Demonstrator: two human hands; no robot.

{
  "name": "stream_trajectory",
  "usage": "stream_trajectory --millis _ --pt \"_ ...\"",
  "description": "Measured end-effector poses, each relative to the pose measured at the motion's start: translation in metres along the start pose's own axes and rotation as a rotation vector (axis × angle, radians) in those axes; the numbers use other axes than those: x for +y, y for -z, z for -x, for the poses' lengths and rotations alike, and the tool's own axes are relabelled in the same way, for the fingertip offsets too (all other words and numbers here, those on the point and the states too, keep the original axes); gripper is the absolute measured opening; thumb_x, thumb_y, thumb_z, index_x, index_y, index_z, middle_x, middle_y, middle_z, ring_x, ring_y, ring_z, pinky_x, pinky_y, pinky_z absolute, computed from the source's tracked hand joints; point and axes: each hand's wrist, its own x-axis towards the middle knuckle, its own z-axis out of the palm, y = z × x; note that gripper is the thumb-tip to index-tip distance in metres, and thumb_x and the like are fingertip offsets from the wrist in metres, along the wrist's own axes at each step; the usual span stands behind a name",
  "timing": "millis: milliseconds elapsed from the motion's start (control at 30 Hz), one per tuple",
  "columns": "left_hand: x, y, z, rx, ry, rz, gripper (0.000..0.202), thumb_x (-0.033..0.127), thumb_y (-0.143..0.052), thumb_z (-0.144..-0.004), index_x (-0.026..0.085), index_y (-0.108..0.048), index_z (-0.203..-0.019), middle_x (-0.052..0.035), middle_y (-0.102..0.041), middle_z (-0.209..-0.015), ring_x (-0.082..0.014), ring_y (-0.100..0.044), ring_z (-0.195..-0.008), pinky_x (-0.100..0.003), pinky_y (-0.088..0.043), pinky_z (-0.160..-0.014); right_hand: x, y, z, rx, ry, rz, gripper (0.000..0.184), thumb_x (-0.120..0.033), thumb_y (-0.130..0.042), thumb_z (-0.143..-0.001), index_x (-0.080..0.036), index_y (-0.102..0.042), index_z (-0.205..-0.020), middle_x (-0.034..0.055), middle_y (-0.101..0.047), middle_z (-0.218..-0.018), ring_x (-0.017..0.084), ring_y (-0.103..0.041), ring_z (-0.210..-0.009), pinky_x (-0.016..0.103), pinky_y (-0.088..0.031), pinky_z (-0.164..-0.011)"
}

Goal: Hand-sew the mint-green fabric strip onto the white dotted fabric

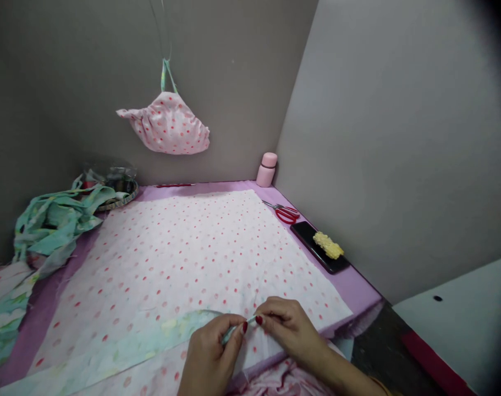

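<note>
A white cloth with red dots [184, 258] lies spread over the purple table [353, 286]. Across its near edge runs a pale green fabric strip [151, 341]. My left hand [211, 355] pinches the strip's folded end between thumb and fingers. My right hand [289, 330] meets it from the right and pinches the same end, fingertips almost touching the left hand's. Both hands sit at the cloth's near edge.
A pink dotted pouch [168, 124] hangs on the back wall. Green fabric [52, 223] is piled at the left beside a round tin [118, 187]. Red scissors [285, 212], a black phone [318, 245] with a yellow clip [328, 246] and a pink bottle [266, 169] line the right edge.
</note>
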Motion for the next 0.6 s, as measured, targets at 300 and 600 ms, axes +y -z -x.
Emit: stream_trajectory --millis 300,600 --pt "0.0002 0.0004 -0.001 -0.014 0.022 0.023 0.017 0.029 -0.052 -0.087 0.023 -0.068 -0.087 0.0005 -0.073 -0.078 -0.0151 -0.068 -0.07 -0.024 -0.052 -0.063 0.0083 -0.0033 0.0071 0.079 0.004 -0.071 0.032 -0.041 -0.053 -0.088 -0.016 -0.072 -0.078 0.0042 -0.06 -0.064 0.014 -0.054 -0.062 0.025 -0.039 -0.057" --pt "-0.0069 -0.0028 0.0012 0.023 -0.029 0.036 0.02 0.028 -0.052 -0.088 0.026 -0.072 -0.092 -0.0016 -0.075 -0.078 -0.0157 -0.069 -0.07 -0.025 -0.055 -0.062 0.0082 -0.002 0.007 0.064 -0.013 -0.063 0.033 -0.042 -0.054 -0.087 -0.017 -0.073 -0.078 0.0033 -0.057 -0.061 0.014 -0.052 -0.06 0.024 -0.039 -0.056"
